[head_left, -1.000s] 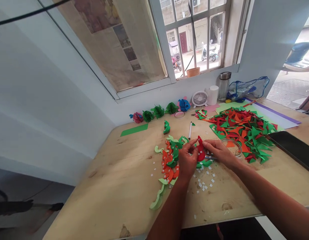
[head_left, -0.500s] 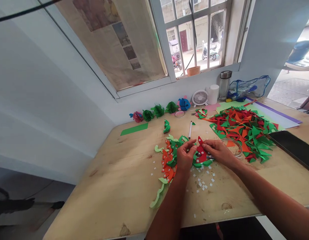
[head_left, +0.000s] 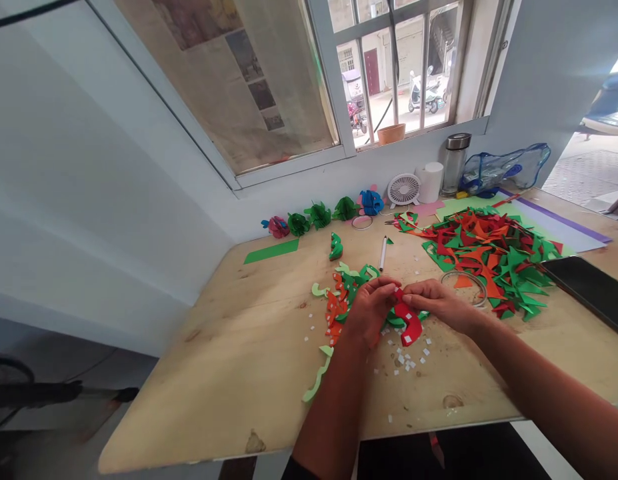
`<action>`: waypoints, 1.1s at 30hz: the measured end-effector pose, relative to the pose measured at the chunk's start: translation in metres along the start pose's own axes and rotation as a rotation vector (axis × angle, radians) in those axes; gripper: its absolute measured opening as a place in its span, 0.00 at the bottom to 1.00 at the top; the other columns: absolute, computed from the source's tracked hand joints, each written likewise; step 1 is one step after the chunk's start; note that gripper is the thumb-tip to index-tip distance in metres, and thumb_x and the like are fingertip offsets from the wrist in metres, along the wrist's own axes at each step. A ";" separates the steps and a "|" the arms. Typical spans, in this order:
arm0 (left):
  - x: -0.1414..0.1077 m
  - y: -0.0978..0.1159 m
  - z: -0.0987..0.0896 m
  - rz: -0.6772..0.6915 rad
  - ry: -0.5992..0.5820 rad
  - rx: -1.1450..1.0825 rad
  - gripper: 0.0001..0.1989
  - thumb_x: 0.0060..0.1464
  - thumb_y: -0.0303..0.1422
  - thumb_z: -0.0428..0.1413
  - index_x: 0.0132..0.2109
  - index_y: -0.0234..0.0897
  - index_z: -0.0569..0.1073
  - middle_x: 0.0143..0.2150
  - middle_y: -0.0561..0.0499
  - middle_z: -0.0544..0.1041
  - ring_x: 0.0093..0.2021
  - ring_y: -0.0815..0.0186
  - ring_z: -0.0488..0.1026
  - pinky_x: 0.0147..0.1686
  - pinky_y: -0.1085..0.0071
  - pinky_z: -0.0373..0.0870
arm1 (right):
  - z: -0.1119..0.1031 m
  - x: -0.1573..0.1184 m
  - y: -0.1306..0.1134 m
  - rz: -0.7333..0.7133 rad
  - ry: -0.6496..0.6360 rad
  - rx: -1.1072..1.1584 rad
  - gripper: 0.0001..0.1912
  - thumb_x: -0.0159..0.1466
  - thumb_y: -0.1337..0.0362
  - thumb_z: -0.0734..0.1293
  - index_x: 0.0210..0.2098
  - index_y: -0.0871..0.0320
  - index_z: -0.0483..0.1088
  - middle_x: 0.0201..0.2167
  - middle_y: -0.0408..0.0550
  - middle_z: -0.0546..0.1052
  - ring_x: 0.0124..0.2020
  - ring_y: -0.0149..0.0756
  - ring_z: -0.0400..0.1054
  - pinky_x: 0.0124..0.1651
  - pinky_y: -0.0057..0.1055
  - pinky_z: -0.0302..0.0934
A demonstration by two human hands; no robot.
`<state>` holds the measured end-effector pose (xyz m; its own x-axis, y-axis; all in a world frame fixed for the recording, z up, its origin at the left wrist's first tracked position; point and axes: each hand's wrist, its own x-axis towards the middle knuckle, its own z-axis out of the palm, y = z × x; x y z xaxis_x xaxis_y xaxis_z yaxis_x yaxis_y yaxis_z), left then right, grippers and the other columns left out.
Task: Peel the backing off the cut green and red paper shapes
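Between my two hands is a curved red paper piece (head_left: 410,328) dotted with small white squares. My left hand (head_left: 373,303) pinches its upper end, fingers closed. Against the same end, my right hand (head_left: 433,300) has its thumb and fingertips pressed together on the paper. Orange curved pieces (head_left: 335,313) and green curved pieces (head_left: 356,283), also bearing white squares, lie under and left of my left hand. Loose white squares (head_left: 406,362) are scattered on the wooden table just below my hands. A pale green wavy strip (head_left: 317,380) lies near my left forearm.
A heap of red, orange and green paper scraps (head_left: 489,253) spreads at the right, beside a roll of tape (head_left: 463,287) and a phone (head_left: 589,287). A marker (head_left: 383,255) lies ahead. Folded paper figures (head_left: 319,215), a small fan (head_left: 404,189) and a glass bottle (head_left: 455,165) line the wall.
The red paper piece has turned, so its curved end now hangs lower and toward the right. My hands have come closer together at its upper end. The view has shifted slightly.
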<state>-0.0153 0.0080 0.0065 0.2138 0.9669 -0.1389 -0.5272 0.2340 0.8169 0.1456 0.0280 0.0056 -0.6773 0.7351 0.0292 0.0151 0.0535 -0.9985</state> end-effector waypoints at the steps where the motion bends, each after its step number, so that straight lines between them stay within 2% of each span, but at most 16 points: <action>1: 0.001 -0.002 -0.001 0.018 0.020 0.004 0.08 0.39 0.31 0.63 0.29 0.33 0.76 0.26 0.51 0.74 0.25 0.71 0.70 0.29 0.73 0.68 | 0.000 0.000 0.001 -0.001 -0.005 -0.016 0.23 0.61 0.48 0.61 0.20 0.58 0.59 0.19 0.37 0.54 0.22 0.26 0.44 0.25 0.27 0.40; 6: 0.007 -0.009 -0.003 0.085 0.144 0.101 0.07 0.38 0.32 0.61 0.28 0.33 0.76 0.22 0.53 0.72 0.22 0.73 0.67 0.25 0.75 0.64 | 0.001 0.003 0.004 -0.004 0.033 -0.132 0.22 0.61 0.48 0.61 0.20 0.58 0.56 0.19 0.37 0.51 0.22 0.26 0.43 0.24 0.27 0.39; 9: 0.009 -0.011 -0.003 0.105 0.193 0.173 0.09 0.39 0.34 0.62 0.28 0.33 0.76 0.21 0.53 0.72 0.21 0.74 0.65 0.24 0.76 0.62 | 0.001 0.004 0.005 0.000 0.059 -0.176 0.21 0.62 0.51 0.59 0.20 0.58 0.58 0.19 0.37 0.52 0.21 0.26 0.44 0.24 0.27 0.40; 15: 0.011 -0.015 -0.003 0.129 0.267 0.212 0.11 0.36 0.35 0.64 0.21 0.33 0.71 0.18 0.56 0.68 0.18 0.77 0.60 0.20 0.77 0.57 | 0.001 0.003 0.006 0.012 0.085 -0.325 0.16 0.62 0.56 0.60 0.22 0.59 0.64 0.19 0.37 0.57 0.21 0.27 0.48 0.24 0.27 0.43; 19: 0.013 -0.017 -0.004 0.110 0.249 0.152 0.14 0.37 0.39 0.64 0.23 0.33 0.71 0.19 0.57 0.68 0.19 0.76 0.62 0.21 0.77 0.59 | -0.001 0.005 0.009 0.012 0.093 -0.296 0.16 0.62 0.56 0.60 0.21 0.59 0.63 0.18 0.37 0.57 0.20 0.26 0.47 0.23 0.27 0.42; 22: 0.012 -0.015 -0.002 0.095 0.233 0.161 0.17 0.38 0.43 0.64 0.29 0.33 0.73 0.20 0.57 0.69 0.18 0.76 0.63 0.20 0.78 0.59 | -0.003 0.005 0.010 0.021 0.163 -0.223 0.17 0.61 0.56 0.60 0.20 0.58 0.60 0.17 0.36 0.55 0.19 0.25 0.46 0.22 0.27 0.40; 25: 0.010 -0.013 0.002 0.118 0.238 0.234 0.17 0.37 0.42 0.65 0.29 0.33 0.73 0.21 0.56 0.71 0.18 0.76 0.65 0.19 0.79 0.59 | -0.005 0.006 0.009 0.004 0.267 -0.213 0.16 0.61 0.56 0.60 0.20 0.58 0.62 0.16 0.37 0.56 0.18 0.26 0.47 0.21 0.26 0.41; 28: 0.007 -0.013 0.004 0.106 0.215 0.308 0.16 0.36 0.39 0.66 0.27 0.33 0.72 0.22 0.54 0.74 0.20 0.72 0.69 0.21 0.77 0.62 | -0.006 0.005 0.006 -0.030 0.335 -0.242 0.15 0.60 0.57 0.61 0.21 0.59 0.64 0.17 0.38 0.61 0.19 0.26 0.51 0.22 0.26 0.44; 33: 0.006 -0.015 0.004 0.133 0.197 0.334 0.14 0.38 0.39 0.65 0.24 0.34 0.71 0.20 0.54 0.73 0.22 0.71 0.70 0.25 0.75 0.66 | -0.006 0.004 0.003 -0.057 0.354 -0.281 0.15 0.60 0.58 0.61 0.21 0.59 0.65 0.18 0.40 0.64 0.20 0.27 0.54 0.22 0.26 0.47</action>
<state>-0.0032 0.0104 -0.0045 -0.0171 0.9950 -0.0985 -0.2367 0.0917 0.9672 0.1473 0.0349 0.0028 -0.3900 0.9090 0.1469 0.2171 0.2458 -0.9447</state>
